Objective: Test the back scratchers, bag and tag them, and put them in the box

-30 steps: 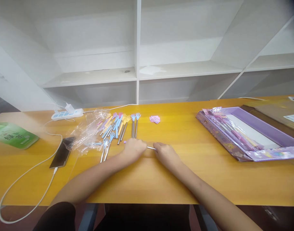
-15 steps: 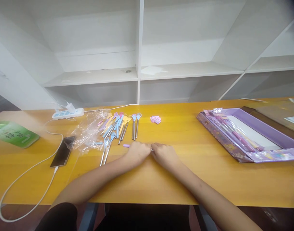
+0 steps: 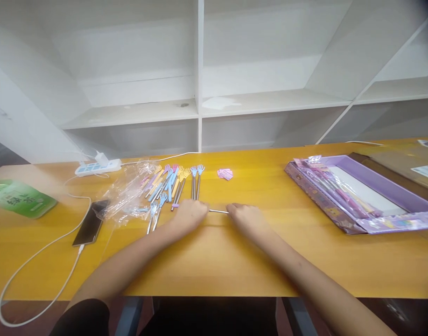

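Observation:
Closed around the purple-handled end of a back scratcher is my left hand (image 3: 191,216); a bit of the purple shows past its left side. My right hand (image 3: 248,218) grips the other end, hiding it. Between my fists a thin metal rod of this back scratcher (image 3: 219,212) is bare, roughly level above the table. Left of my hands lie several small hand-shaped back scratchers (image 3: 171,182) with blue, yellow and pink heads. Two blue ones (image 3: 196,179) lie side by side just beyond my left hand, and two more blue ones (image 3: 157,210) lie nearer me.
Crumpled clear plastic (image 3: 124,196) lies beside a phone (image 3: 91,223) on a white cable. A power strip (image 3: 98,167) and green package (image 3: 21,199) sit left. Small pink cards (image 3: 225,174) lie ahead. At right, a purple box (image 3: 343,161) holds wrapped items. White shelving (image 3: 199,70) stands behind.
My hands have moved apart, the left one shifting left and the right one slightly right. More of the metal rod now shows between them.

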`<state>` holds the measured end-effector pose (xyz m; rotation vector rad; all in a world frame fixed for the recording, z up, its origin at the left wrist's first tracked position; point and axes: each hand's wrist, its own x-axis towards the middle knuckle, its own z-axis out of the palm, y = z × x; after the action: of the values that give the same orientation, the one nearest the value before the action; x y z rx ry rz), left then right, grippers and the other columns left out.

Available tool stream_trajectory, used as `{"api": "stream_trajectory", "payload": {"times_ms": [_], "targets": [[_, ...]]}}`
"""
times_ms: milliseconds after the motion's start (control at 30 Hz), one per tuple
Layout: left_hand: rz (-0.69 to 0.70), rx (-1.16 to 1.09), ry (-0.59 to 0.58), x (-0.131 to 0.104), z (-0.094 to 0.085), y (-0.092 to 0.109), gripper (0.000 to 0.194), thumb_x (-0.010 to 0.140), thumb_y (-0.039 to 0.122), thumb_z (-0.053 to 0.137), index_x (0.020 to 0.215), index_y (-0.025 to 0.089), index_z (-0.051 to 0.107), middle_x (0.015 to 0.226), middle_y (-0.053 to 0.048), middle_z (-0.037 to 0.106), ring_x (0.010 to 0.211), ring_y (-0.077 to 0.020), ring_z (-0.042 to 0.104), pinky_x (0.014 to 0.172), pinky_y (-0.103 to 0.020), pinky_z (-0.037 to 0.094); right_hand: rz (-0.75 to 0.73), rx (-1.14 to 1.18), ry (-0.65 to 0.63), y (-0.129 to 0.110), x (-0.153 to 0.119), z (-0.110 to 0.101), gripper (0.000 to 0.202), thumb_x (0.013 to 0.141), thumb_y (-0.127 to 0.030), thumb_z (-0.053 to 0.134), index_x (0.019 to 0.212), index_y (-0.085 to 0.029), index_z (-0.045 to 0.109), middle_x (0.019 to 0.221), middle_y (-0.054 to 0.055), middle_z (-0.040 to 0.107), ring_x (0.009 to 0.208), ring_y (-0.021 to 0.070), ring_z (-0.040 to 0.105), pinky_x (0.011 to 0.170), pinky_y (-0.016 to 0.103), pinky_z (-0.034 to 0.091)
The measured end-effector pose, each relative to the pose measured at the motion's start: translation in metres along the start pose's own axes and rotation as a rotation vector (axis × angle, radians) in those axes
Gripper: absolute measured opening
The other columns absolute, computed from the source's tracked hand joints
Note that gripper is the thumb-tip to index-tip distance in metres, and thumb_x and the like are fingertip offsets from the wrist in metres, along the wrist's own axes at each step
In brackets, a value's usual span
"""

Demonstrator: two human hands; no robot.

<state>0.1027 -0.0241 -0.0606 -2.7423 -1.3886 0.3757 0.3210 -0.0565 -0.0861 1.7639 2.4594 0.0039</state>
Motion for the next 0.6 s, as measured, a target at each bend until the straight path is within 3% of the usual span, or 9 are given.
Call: {"api": "stream_trajectory", "payload": {"times_ms": [200,300,433,600], "targets": [[-0.026,0.043,0.035,-0.023,0.009,-0.048,0.026,0.09,0.0,0.054,0.102,0.014,0.071,0.084,-0.015,0.077,0.08,-0.0295,0.078,0.07,-0.034,0.055,0.045,-0.028,0.07,0.046,-0.018,0.002,0.023,0.1,-0.016,0.045,0.093,-0.018,0.067,0.086,0.008,0.072,0.066,0.0158,0.059,0.057,0.031,0.015],[-0.068,0.068,0.117,-0.046,0.012,-0.078,0.022,0.089,0.002,0.053,0.093,0.016,0.07,0.079,-0.012,0.075,0.072,-0.0251,0.075,0.065,-0.029,0.05,-0.006,-0.07,0.224,0.077,-0.037,0.008,0.023,0.096,-0.015,0.045,0.086,-0.018,0.065,0.074,0.005,0.066,0.057,0.0137,0.049,0.057,0.031,0.013],[-0.123,0.133,0.259,-0.083,0.01,-0.117,0.02,0.081,0.001,0.054,0.082,0.018,0.065,0.064,-0.005,0.067,0.058,-0.0196,0.064,0.055,-0.025,0.039,-0.047,-0.119,0.521,0.119,-0.064,0.015,0.028,0.097,-0.017,0.044,0.075,-0.019,0.06,0.063,0.002,0.059,0.052,0.012,0.042,0.055,0.031,0.012],[0.048,0.281,0.452,-0.115,0.01,-0.137,0.022,0.081,0.0,0.051,0.074,0.019,0.059,0.058,0.0,0.061,0.05,-0.0139,0.052,0.05,-0.025,0.024,-0.128,-0.101,0.676,0.141,-0.085,0.01,0.042,0.105,-0.026,0.043,0.066,-0.021,0.054,0.053,-0.001,0.048,0.048,0.0106,0.037,0.052,0.03,0.018]]}}
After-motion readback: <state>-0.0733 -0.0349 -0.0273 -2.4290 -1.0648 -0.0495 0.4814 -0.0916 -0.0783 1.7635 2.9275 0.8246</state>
